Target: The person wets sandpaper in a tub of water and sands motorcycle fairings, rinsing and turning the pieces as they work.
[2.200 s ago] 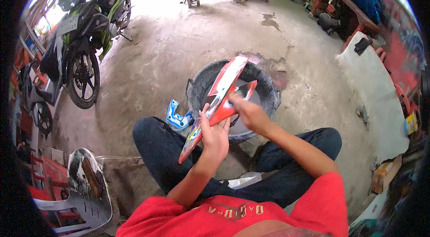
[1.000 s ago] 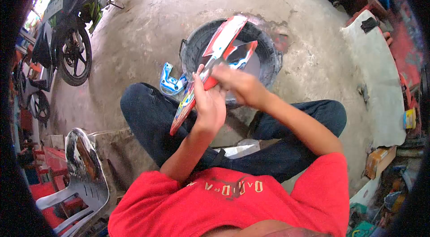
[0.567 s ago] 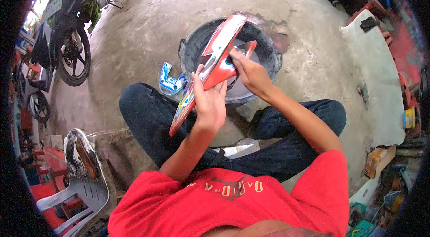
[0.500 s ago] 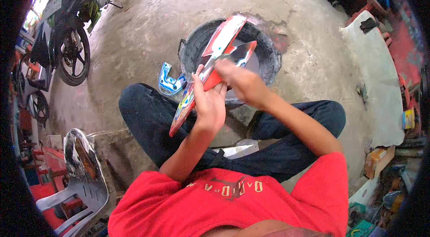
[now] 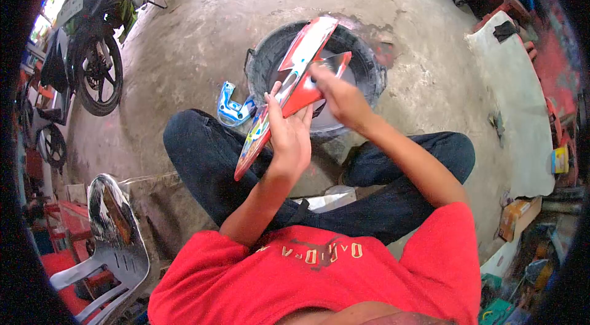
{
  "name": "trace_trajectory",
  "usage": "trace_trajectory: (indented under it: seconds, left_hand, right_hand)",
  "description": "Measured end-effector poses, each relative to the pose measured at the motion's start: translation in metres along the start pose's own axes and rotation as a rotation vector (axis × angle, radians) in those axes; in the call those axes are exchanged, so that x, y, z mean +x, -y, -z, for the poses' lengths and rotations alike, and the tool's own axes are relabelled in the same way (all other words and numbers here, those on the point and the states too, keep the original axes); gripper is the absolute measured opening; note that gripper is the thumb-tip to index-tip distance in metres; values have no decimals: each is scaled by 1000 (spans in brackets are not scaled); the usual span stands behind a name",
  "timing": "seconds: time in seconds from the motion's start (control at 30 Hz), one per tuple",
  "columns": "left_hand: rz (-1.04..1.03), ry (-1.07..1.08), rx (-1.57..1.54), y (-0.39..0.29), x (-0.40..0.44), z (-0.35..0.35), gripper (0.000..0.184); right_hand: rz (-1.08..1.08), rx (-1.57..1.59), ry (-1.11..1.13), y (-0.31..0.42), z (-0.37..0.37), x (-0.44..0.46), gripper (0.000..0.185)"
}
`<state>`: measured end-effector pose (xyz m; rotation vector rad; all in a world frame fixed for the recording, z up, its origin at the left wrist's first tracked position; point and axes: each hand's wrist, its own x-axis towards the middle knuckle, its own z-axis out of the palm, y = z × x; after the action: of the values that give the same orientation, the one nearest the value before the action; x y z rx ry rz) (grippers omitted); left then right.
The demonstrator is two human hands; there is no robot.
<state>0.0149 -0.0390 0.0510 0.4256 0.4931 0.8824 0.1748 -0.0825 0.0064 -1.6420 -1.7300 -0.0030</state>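
Observation:
My left hand [image 5: 290, 140] grips a long, pointed motorcycle body panel [image 5: 312, 42] from its near underside, thumb along one edge. The panel is red and white with blue and multicoloured patches, and has a forked branch. It lies tilted, its wide end over a black tub [image 5: 253, 70] and its tip towards my left knee. My right hand [image 5: 345, 101] is at the panel's middle, fingers bent and pressed to its surface. Whatever may be under those fingers is hidden. Greyish liquid shows inside the tub.
A small blue-and-white plastic part [image 5: 232, 110] lies on the concrete floor left of the tub. Motorcycles [image 5: 98, 67] stand at the far left, and a worn plastic chair [image 5: 120, 239] is near left. A pale sheet [image 5: 519, 116] and clutter line the right side.
My right hand has shifted slightly right along the panel, uncovering its oval slot and more of the red area. My left hand keeps its hold, and the panel has barely moved.

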Motion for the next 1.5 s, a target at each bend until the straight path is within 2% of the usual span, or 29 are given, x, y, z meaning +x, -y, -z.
trace_trajectory:
  seconds: [0.03, 0.13, 0.23, 0.3, 0.37, 0.4, 0.5, 0.53, 0.63, 0.73, 0.77, 0.83, 0.93, 1.03, 1.17, 1.2, 1.3, 1.33, 1.37, 1.43, 1.5]
  left_hand:
    - [1, -13, 3, -1, -2, -4, 53]
    - [-16, 28, 20, 3, 1, 3, 54]
    - [-32, 43, 62, 4, 1, 9, 56]
    - [-58, 69, 79, 4, 0, 3, 59]
    - [-62, 59, 179, 9, -1, 0, 61]
    - [-66, 73, 221, 12, 0, 3, 61]
    - [-78, 97, 287, 17, -1, 1, 61]
    - [-77, 94, 298, 19, -1, 3, 61]
    - [-53, 73, 327, 21, -5, 2, 59]
    - [-54, 6, 399, 21, -6, -1, 58]
    - [-48, 30, 396, 22, -2, 2, 58]
    - [-33, 72, 397, 20, 1, 4, 59]
    - [-36, 72, 450, 23, -4, 6, 61]
    - [-36, 64, 437, 20, -5, 1, 59]
    - [-60, 60, 387, 20, -6, 5, 60]
    - [-58, 75, 402, 22, -5, 7, 61]
    - [-65, 70, 414, 25, -5, 4, 64]
    - [-67, 57, 398, 25, -4, 6, 65]
    - [-67, 40, 382, 26, -4, 8, 65]
    - [-53, 51, 377, 23, 1, 9, 69]
    - [-65, 85, 388, 24, 0, 11, 70]
  right_hand:
    - [-183, -17, -27, -5, 1, 2, 44]
    - [-21, 180, 43, 28, 9, -2, 39]
    - [256, 220, 60, 41, 12, 1, 35]
    - [-61, 142, 10, 9, 1, 4, 33]
    - [-245, 14, 42, -5, 19, 16, 32]
    - [-282, 139, 82, 10, 31, 18, 31]
    - [83, 120, 36, 34, 31, 16, 31]
    - [40, 182, 57, 27, 34, 17, 31]
    - [-233, 99, 88, -11, 37, 23, 32]
    - [-45, 133, 91, 13, 38, 15, 32]
    - [77, 144, 92, 27, 42, 18, 31]
    - [46, 215, 135, 32, 47, 20, 31]
    - [-298, 105, 178, 10, 50, 31, 30]
    - [-58, 171, 139, 24, 42, 20, 30]
    - [69, 217, 42, 24, 37, 20, 29]
    - [-91, 117, 99, 17, 42, 21, 29]
    - [-137, 39, 63, 9, 39, 20, 30]
    - [-79, 93, 94, 23, 41, 18, 30]
    - [130, 101, 58, 34, 41, 19, 30]
    - [145, 192, 95, 54, 50, 21, 29]
    - [-60, 185, 96, 30, 44, 21, 30]
